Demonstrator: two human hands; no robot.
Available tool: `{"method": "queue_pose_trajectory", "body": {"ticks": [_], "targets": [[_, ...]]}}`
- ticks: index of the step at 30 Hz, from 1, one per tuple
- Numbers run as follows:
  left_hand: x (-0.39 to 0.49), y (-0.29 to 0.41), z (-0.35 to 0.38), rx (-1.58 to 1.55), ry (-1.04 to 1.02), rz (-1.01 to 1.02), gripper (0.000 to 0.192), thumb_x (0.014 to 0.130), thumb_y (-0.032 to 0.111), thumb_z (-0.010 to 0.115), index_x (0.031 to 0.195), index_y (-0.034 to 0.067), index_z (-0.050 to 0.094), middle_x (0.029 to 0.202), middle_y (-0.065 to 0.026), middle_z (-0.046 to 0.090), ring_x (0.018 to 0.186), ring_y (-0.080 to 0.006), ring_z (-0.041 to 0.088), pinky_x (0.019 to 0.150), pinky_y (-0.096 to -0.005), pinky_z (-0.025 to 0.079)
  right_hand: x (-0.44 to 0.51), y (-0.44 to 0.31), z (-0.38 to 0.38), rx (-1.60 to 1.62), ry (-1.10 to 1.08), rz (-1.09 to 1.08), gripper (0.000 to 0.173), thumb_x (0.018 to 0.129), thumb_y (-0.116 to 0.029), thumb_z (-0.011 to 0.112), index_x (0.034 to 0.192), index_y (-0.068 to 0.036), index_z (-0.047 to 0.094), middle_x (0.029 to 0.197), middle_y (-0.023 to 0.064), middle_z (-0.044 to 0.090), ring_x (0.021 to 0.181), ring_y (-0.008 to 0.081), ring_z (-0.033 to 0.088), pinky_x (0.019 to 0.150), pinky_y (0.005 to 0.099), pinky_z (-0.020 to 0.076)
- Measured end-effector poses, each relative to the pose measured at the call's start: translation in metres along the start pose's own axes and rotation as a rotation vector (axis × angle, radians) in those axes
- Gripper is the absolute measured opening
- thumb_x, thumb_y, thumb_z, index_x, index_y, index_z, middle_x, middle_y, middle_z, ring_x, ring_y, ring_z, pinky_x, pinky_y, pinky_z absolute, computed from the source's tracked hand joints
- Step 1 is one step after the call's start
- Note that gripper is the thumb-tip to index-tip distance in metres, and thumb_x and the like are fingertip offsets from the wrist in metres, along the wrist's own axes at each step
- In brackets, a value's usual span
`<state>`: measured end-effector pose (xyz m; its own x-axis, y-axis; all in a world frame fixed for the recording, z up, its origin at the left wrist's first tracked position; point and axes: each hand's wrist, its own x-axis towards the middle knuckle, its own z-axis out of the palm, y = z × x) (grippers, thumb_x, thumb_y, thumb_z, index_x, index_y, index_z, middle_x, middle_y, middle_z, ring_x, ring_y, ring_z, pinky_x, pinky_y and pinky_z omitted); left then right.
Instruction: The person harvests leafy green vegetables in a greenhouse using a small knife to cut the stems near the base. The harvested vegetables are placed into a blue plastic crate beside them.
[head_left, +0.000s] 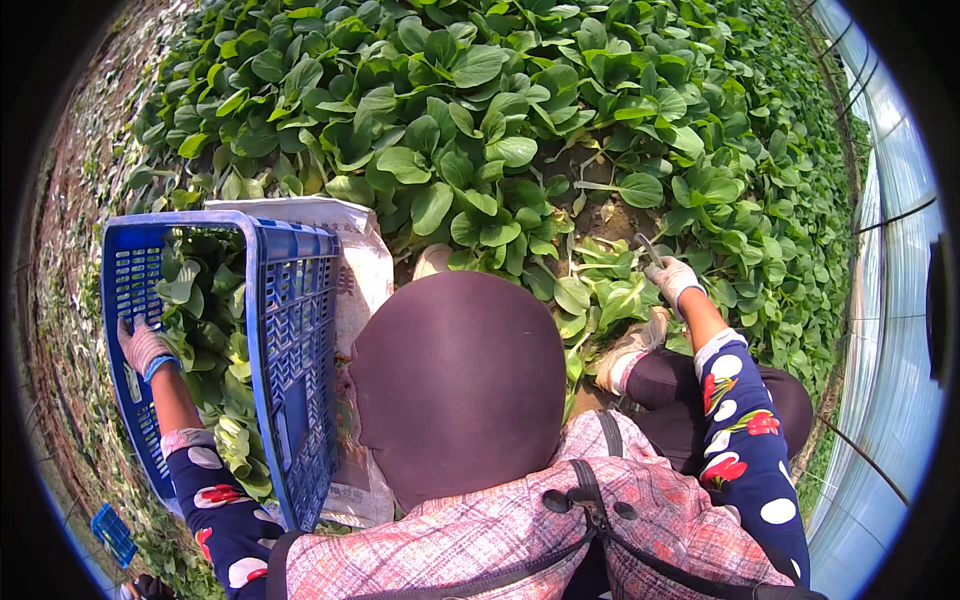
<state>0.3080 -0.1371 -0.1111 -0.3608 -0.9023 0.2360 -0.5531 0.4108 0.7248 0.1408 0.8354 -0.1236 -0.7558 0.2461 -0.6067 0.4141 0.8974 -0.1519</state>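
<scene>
My left hand (142, 349), in a striped work glove, is inside a blue plastic crate (296, 360), close to its far-left wall. Its fingertips look a little apart, and I see nothing held in them. Cut leafy greens (206, 330), apparently bok choy, lie in the crate beside this hand. On the other side, my gloved right hand (673, 281) grips a small hand blade (648, 249), its tip angled up and left; the handle is hidden in the fist. Loose pale-stemmed greens (611, 281) lie on the ground just left of that hand.
Dense standing greens (465, 97) fill the bed ahead and to the right. A printed sack (367, 255) lies beside the crate. My raised knee (461, 382) is between my arms, with a shoe (634, 345) near the loose greens. Another blue crate (112, 534) is farther back left. Plastic sheeting (892, 300) lines the right.
</scene>
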Motion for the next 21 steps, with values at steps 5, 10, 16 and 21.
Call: {"method": "queue_pose_trajectory", "body": {"ticks": [5, 10, 16, 21], "targets": [[-0.126, 0.282, 0.061, -0.346, -0.430, 0.422, 0.041, 0.097, 0.002, 0.056, 0.138, 0.002, 0.054, 0.137, -0.0094, 0.060, 0.115, -0.0180, 0.060, 0.097, -0.0302, 0.049, -0.010, -0.024, 0.058, 0.255, -0.283, -0.103, 0.038, 0.091, -0.032, 0.060, 0.115, -0.003, 0.067, 0.089, 0.0168, 0.071, 0.079, 0.0265, 0.067, 0.075, 0.0373, 0.0521], [-0.303, 0.441, 0.118, -0.389, -1.090, 0.708, 0.041, 0.092, -0.005, 0.059, 0.131, 0.004, 0.060, 0.130, -0.0089, 0.065, 0.121, -0.0166, 0.058, 0.105, -0.0292, 0.043, -0.018, -0.056, 0.105, 0.158, -0.323, -0.307, 0.040, 0.095, -0.038, 0.052, 0.114, -0.007, 0.068, 0.105, 0.0210, 0.070, 0.100, 0.0383, 0.065, 0.091, 0.0437, 0.0487], [-0.439, 0.450, 0.202, 0.023, -1.596, 1.550, 0.038, 0.075, 0.009, 0.073, 0.113, 0.008, 0.067, 0.108, -0.0152, 0.067, 0.103, -0.0363, 0.062, 0.089, -0.0439, 0.051, -0.018, -0.092, 0.124, -0.153, -0.453, -0.499, 0.038, 0.093, -0.035, 0.051, 0.114, -0.008, 0.068, 0.108, 0.0217, 0.069, 0.103, 0.0389, 0.065, 0.093, 0.0450, 0.0505], [-0.468, 0.411, 0.248, 0.809, -1.392, 2.096, 0.032, 0.081, 0.023, 0.067, 0.111, 0.017, 0.072, 0.135, -0.0107, 0.058, 0.124, -0.0292, 0.053, 0.095, -0.0390, 0.045, -0.018, -0.115, 0.134, 0.135, -0.240, -0.429, 0.035, 0.095, -0.034, 0.052, 0.110, -0.005, 0.065, 0.107, 0.0231, 0.067, 0.103, 0.0417, 0.063, 0.091, 0.0471, 0.0500]]}}
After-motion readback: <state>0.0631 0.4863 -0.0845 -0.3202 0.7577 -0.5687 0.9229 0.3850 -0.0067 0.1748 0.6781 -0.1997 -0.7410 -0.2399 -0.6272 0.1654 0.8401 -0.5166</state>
